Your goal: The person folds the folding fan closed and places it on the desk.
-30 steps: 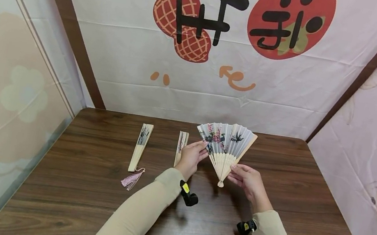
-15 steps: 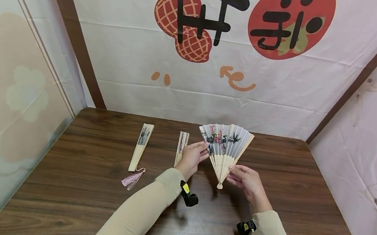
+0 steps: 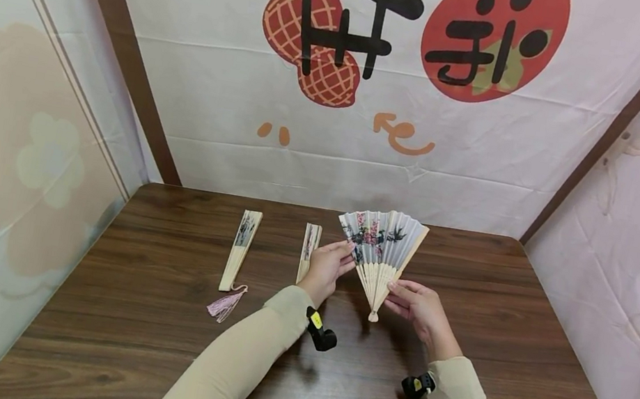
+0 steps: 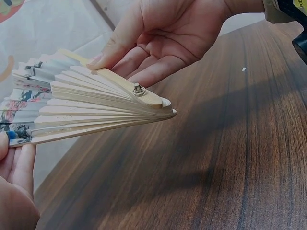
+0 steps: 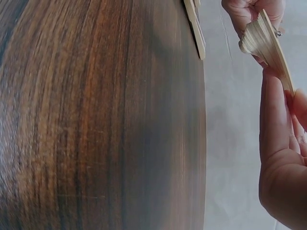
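A folding fan [image 3: 377, 251], spread partway, is held up over the table between my two hands. Its pale leaf bears pink blossoms and a dark bird, above light wooden ribs. My left hand [image 3: 329, 268] pinches the fan's left edge at the painted leaf. Lower down, my right hand [image 3: 418, 305] pinches the right guard stick between thumb and fingers. In the left wrist view a metal rivet [image 4: 138, 89] shows near the narrow end of the fan's ribs [image 4: 96, 103]. From the right wrist, the fan [image 5: 268, 45] appears nearly edge-on.
A folded fan [image 3: 239, 249] with a pink tassel [image 3: 225, 304] lies on the brown wooden table [image 3: 144, 339] at left. Another folded fan [image 3: 309, 247] lies partly hidden behind my left hand. Printed cloth walls [image 3: 331, 173] stand at the back and both sides.
The fan has narrowed a little, its right edge coming inward toward the left. My right hand has shifted slightly left with it; my left hand stays nearly in place.
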The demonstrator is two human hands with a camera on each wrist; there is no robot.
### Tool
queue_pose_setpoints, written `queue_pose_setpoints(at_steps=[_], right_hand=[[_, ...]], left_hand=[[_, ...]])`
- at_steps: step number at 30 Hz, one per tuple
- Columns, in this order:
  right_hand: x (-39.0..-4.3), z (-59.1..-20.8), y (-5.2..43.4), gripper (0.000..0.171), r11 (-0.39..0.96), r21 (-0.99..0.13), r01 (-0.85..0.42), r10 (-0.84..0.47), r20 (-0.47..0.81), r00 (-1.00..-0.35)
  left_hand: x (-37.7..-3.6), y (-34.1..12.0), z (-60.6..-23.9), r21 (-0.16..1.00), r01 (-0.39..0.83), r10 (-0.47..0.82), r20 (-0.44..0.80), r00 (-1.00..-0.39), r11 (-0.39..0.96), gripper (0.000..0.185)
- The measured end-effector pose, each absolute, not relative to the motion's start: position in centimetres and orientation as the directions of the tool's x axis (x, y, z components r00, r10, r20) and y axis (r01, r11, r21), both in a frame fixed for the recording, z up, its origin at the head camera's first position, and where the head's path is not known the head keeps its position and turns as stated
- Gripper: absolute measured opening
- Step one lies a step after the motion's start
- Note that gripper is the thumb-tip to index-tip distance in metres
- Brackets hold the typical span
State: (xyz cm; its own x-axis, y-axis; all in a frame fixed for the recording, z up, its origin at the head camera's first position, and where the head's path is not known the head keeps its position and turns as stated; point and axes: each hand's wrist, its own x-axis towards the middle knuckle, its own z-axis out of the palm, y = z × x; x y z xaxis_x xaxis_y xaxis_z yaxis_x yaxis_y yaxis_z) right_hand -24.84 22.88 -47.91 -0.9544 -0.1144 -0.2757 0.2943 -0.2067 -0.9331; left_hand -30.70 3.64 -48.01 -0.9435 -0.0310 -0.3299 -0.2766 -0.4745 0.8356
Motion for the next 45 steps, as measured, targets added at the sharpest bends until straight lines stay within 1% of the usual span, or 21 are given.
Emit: queue_pose_setpoints(at_steps=[9, 13, 21, 26, 29, 31, 33, 34, 37, 41, 45], right_hand=[[-24.8, -48.1, 22.9, 0.019, -0.184, -0.935, 0.302, -0.12, -0.283, -0.951], [-24.7, -48.2, 22.8, 0.022, -0.187, -0.932, 0.312, -0.132, -0.291, -0.948], [-24.5, -48.2, 22.6, 0.021, -0.185, -0.931, 0.316, -0.145, -0.292, -0.945], [-24.5, -48.4, 22.6, 0.012, -0.184, -0.936, 0.298, -0.149, -0.273, -0.95], [-24.4, -48.6, 22.7, 0.003, -0.192, -0.947, 0.259, -0.178, -0.226, -0.958], [-24.3, -48.8, 22.7, 0.008, -0.208, -0.95, 0.231, -0.211, -0.186, -0.96], [-24.3, -48.8, 22.8, 0.011, -0.209, -0.953, 0.22, -0.222, -0.173, -0.96], [-24.4, -48.9, 22.8, 0.011, -0.201, -0.953, 0.227, -0.214, -0.183, -0.959], [-24.6, -48.9, 22.6, 0.005, -0.173, -0.949, 0.265, -0.177, -0.235, -0.956], [-24.7, -48.6, 22.3, 0.018, -0.16, -0.937, 0.309, -0.171, -0.282, -0.944], [-24.6, -48.2, 22.2, 0.021, -0.161, -0.935, 0.316, -0.185, -0.286, -0.94]], left_hand=[[-30.6, 3.8, -48.2, 0.841, -0.288, -0.024, -0.335, -0.942, -0.457, 0.032], [-30.5, 3.8, -48.1, 0.848, -0.293, -0.019, -0.335, -0.942, -0.442, 0.031], [-30.5, 3.9, -48.1, 0.866, -0.299, 0.024, -0.317, -0.948, -0.4, 0.032], [-30.4, 3.9, -48.2, 0.872, -0.298, 0.032, -0.31, -0.95, -0.389, 0.034], [-30.4, 3.9, -48.2, 0.871, -0.302, 0.04, -0.311, -0.949, -0.387, 0.035], [-30.4, 3.9, -48.3, 0.869, -0.306, 0.044, -0.314, -0.948, -0.388, 0.035], [-30.4, 3.9, -48.3, 0.871, -0.303, 0.042, -0.312, -0.949, -0.387, 0.035], [-30.4, 3.9, -48.4, 0.872, -0.301, 0.041, -0.31, -0.95, -0.385, 0.036], [-30.5, 3.9, -48.4, 0.874, -0.302, 0.044, -0.309, -0.95, -0.381, 0.036], [-30.7, 3.8, -48.5, 0.875, -0.312, 0.062, -0.312, -0.948, -0.37, 0.036], [-30.7, 3.8, -48.5, 0.881, -0.311, 0.076, -0.305, -0.949, -0.355, 0.036]])
